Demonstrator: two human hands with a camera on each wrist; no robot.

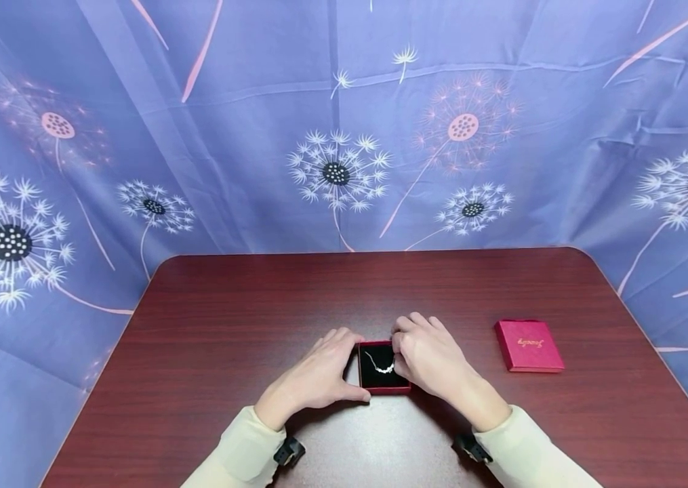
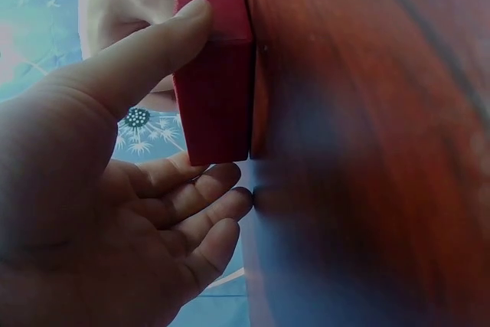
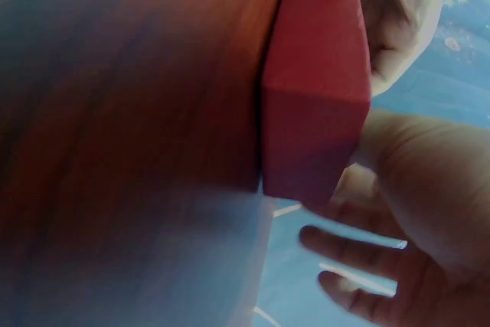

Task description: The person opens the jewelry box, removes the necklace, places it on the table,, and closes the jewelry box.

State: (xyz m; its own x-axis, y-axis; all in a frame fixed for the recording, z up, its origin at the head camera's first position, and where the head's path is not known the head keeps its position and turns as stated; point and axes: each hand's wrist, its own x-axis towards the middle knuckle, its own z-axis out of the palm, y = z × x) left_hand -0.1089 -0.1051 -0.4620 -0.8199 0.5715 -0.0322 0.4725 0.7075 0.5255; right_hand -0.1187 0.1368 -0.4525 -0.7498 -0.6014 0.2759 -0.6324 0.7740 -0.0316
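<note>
A small red jewelry box (image 1: pixel 388 391) with a black lining stands without its lid on the table. On the lining a silver necklace (image 1: pixel 384 370) hangs in a curve, its middle set with bright stones. My left hand (image 1: pixel 318 374) grips the box from the left, thumb on the near wall and fingers at the far side; the thumb shows against the red box wall (image 2: pixel 214 97) in the left wrist view. Over the box's right edge, my right hand (image 1: pixel 432 358) pinches the right end of the necklace, its fingertips mostly hidden. Its other fingers extend past the box (image 3: pixel 314 51).
A red lid (image 1: pixel 530 347) with gold lettering lies to the right on the dark wooden table (image 1: pixel 228 305). Behind the table hangs a blue dandelion-print cloth (image 1: pixel 246 149). Each wrist carries a small black camera.
</note>
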